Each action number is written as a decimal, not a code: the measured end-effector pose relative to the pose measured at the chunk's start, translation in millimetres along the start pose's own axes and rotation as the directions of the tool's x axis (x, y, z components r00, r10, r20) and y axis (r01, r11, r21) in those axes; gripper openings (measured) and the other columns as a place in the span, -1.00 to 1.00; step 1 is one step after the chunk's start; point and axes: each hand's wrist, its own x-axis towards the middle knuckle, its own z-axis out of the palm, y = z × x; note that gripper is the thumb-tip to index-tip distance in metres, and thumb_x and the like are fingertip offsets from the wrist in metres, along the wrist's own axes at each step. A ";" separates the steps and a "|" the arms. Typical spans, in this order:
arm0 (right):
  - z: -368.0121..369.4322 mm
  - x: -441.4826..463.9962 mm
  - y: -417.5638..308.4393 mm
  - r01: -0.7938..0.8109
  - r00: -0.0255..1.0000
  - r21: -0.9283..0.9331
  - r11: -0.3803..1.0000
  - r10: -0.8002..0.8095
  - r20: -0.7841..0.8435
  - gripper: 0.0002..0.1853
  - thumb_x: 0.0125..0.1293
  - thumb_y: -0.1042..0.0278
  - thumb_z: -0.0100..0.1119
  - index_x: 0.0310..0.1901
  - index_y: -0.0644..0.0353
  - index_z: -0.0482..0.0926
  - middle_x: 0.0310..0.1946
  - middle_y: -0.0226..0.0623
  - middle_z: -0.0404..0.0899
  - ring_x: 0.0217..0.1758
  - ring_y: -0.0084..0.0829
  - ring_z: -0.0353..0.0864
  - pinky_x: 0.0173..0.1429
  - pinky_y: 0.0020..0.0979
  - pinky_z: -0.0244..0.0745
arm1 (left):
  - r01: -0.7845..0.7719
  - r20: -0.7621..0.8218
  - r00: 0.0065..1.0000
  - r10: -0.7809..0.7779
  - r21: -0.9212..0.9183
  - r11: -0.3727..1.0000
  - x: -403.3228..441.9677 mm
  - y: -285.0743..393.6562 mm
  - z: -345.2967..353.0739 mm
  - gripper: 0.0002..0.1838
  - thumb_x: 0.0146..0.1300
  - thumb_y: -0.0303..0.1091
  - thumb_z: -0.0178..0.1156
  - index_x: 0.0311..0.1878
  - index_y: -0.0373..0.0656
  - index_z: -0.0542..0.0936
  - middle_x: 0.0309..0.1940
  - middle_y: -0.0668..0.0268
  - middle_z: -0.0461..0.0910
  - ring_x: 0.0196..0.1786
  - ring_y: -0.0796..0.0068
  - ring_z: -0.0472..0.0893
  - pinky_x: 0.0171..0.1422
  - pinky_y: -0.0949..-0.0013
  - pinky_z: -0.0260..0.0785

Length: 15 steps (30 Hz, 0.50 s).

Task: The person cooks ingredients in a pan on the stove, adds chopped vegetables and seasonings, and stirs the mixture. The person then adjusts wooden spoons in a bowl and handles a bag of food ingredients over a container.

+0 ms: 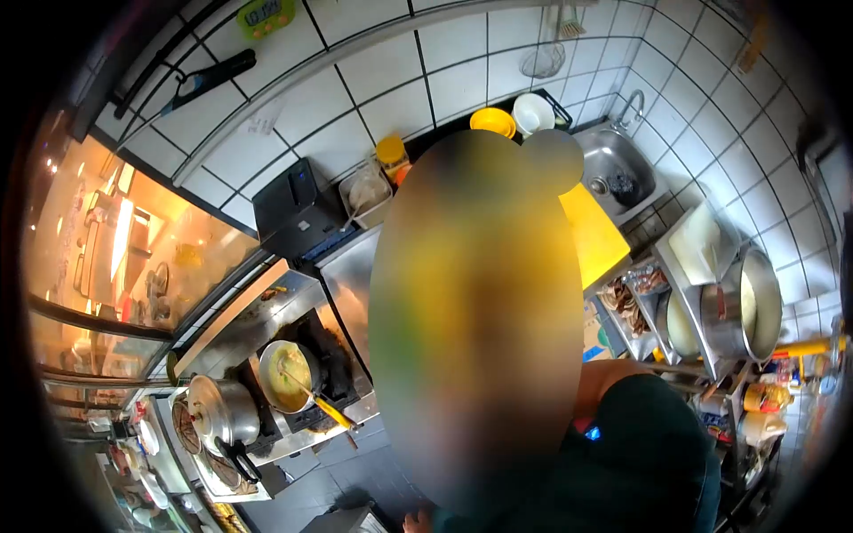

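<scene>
A large blurred oval covers the middle of the view and hides what lies behind it. At the bottom edge a few fingertips of a hand show beside dark green cloth; whose hand it is, and whether it holds anything, I cannot tell. At the lower right a bare arm comes out of a dark green sleeve and runs behind the blur, its hand hidden. To the left, a pan of yellowish food with a yellow-handled utensil sits on the stove.
A lidded pot with a black handle stands left of the pan. Behind is a black box-shaped device. At the upper right are a metal sink, a yellow board and a large steel pot on a shelf. A glass window lines the left.
</scene>
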 end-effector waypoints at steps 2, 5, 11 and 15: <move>-44.9 -36.8 66.3 -0.224 0.962 0.037 0.974 0.227 -0.154 -0.74 0.21 0.44 0.30 -0.03 0.17 0.67 -0.05 -0.25 0.61 0.11 -0.18 0.58 0.19 -0.16 0.50 | 0.183 0.128 0.976 -0.176 -0.049 0.982 -2.2 32.6 -1.9 -0.33 0.22 -0.15 0.35 0.39 -0.12 0.44 0.33 -0.22 0.42 0.30 -0.24 0.49 0.42 -0.18 0.32; -216.8 -18.1 165.1 -0.594 0.779 -0.531 0.605 0.598 -0.189 -0.60 0.07 0.49 0.27 0.02 0.12 0.60 -0.10 -0.16 0.66 -0.04 -0.08 0.61 0.06 -0.06 0.50 | 0.359 0.288 0.901 -0.325 -0.075 0.930 -3.3 63.0 7.5 -0.42 0.26 -0.15 0.29 0.30 -0.23 0.51 0.23 -0.23 0.52 0.22 -0.23 0.57 0.35 -0.13 0.40; -375.5 -46.2 331.8 -0.639 0.327 -0.768 0.028 0.914 -0.239 -0.71 0.37 0.34 0.12 0.03 0.26 0.64 0.02 0.00 0.70 0.10 -0.02 0.70 0.14 -0.05 0.62 | 0.152 0.011 0.988 -0.156 -0.300 0.942 -4.4 170.4 -28.6 -0.64 0.41 -0.11 0.20 0.00 -0.24 0.63 -0.25 -0.02 0.65 -0.16 0.03 0.70 -0.07 0.13 0.58; -390.9 -46.0 357.8 -0.471 0.293 -0.873 0.125 0.956 -0.021 -0.82 0.26 0.41 0.16 -0.20 0.22 0.72 -0.17 0.02 0.73 -0.05 0.05 0.72 0.05 0.02 0.62 | -0.059 -0.179 0.984 0.009 -0.278 0.959 29.0 127.7 25.8 -0.53 0.31 -0.04 0.31 0.12 -0.18 0.65 -0.19 0.04 0.73 -0.16 -0.10 0.72 -0.06 -0.01 0.58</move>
